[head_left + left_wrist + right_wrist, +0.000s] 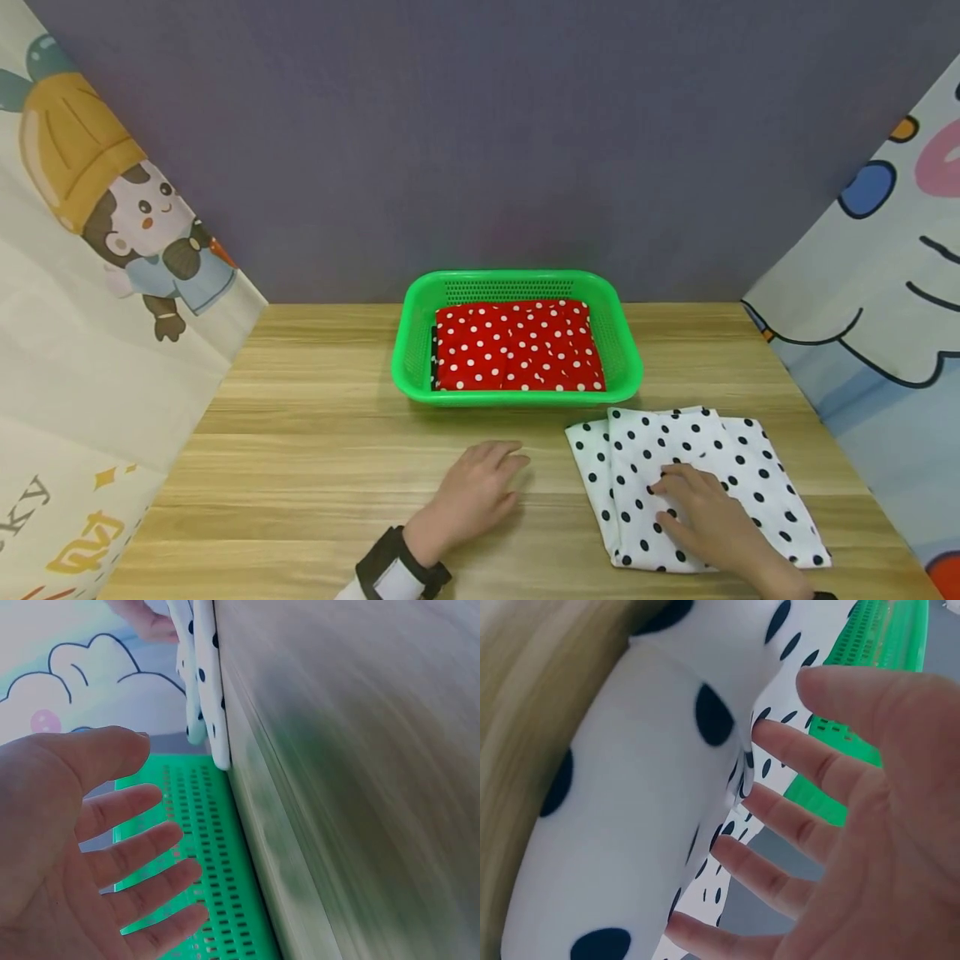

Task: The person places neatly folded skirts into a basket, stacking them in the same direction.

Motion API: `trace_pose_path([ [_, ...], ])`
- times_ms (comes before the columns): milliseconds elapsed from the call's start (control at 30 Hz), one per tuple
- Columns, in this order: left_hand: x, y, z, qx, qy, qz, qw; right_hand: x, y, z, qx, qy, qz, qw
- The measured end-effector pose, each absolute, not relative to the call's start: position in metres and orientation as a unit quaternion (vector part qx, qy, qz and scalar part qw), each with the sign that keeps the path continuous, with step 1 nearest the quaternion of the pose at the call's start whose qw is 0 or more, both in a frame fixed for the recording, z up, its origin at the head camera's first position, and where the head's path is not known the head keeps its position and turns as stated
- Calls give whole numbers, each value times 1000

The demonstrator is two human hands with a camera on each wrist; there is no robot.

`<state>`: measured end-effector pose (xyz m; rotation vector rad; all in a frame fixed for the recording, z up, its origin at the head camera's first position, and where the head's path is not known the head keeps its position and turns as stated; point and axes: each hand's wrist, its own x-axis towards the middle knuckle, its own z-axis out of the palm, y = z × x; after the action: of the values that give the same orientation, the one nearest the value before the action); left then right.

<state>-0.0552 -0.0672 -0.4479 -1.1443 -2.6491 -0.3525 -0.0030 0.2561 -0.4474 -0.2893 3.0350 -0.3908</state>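
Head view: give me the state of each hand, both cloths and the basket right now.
Left hand: open, flat on the table, holding nothing.
Right hand: open, fingers resting on the white dotted cloth.
White dotted cloth: folded, lying on the table in front of the basket.
Red dotted cloth: folded, lying inside the basket.
Green basket: upright, holding the red dotted cloth.

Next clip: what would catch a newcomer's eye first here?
The bright green basket at the back middle of the wooden table, holding a folded red white-dotted cloth. In front right lies a folded white black-dotted cloth with the right hand flat on it; the left hand rests open on the table.
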Motion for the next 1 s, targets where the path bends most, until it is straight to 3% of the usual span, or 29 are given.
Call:
trace_pose_path([
  [467, -41, -35, -447, -454, -878, -99, 111, 0, 225, -445, -131, 984, -113, 53],
  [1000, -33, -47, -448, -415, -906, -80, -24, 5, 188, -440, -210, 965, -132, 83],
])
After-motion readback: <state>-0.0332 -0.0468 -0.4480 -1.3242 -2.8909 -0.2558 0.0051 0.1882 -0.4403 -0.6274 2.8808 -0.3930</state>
